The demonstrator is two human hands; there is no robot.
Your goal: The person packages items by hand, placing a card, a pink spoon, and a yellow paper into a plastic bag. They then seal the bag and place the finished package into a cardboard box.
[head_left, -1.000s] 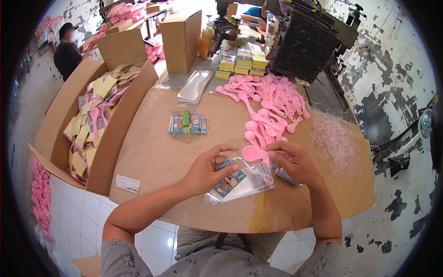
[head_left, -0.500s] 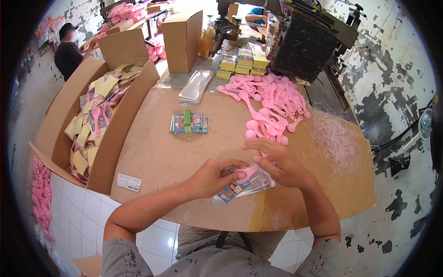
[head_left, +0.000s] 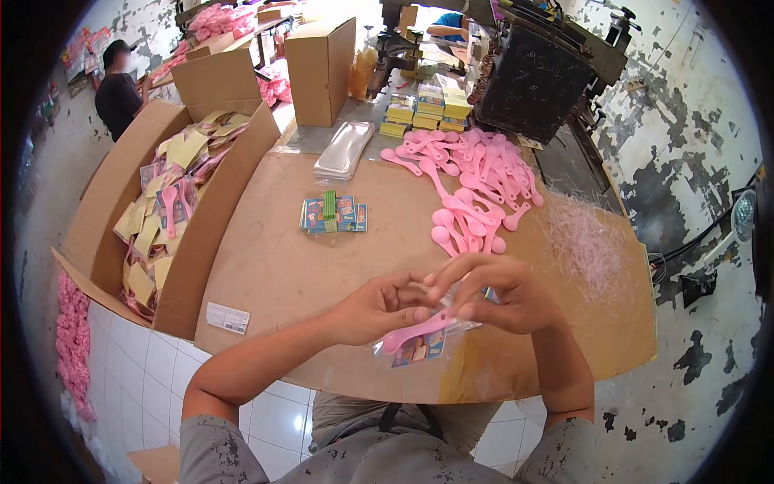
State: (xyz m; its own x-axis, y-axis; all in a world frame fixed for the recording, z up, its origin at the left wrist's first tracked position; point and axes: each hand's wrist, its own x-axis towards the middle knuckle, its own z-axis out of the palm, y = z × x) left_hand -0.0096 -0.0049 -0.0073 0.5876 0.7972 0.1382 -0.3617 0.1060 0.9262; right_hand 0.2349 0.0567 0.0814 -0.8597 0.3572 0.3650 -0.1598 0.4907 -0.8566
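A clear plastic bag (head_left: 463, 327) lies at the table's near edge between my hands. Inside or on top of it are a pink spoon (head_left: 415, 331), slanting down to the left, and a printed card (head_left: 419, 352) beneath the spoon. My left hand (head_left: 385, 308) is curled at the bag's left side, thumb against it just above the spoon. Bent over the bag's upper right end, my right hand (head_left: 504, 295) pinches the plastic between thumb and fingers. Beyond my hands is a heap of pink spoons (head_left: 484, 173).
A banded card stack (head_left: 345, 216) and a pile of clear bags (head_left: 344, 152) lie on the cardboard-covered table (head_left: 266, 242). At left stands an open carton (head_left: 181, 274) of packed pieces. Shredded strands (head_left: 588, 246) lie right; a dark machine (head_left: 528, 77) stands behind. A person (head_left: 119, 95) is at far left.
The pink spoon has slid down and left, and now lies over the card at the bag's lower end. My right hand has come lower and its fingers have curled in over the bag.
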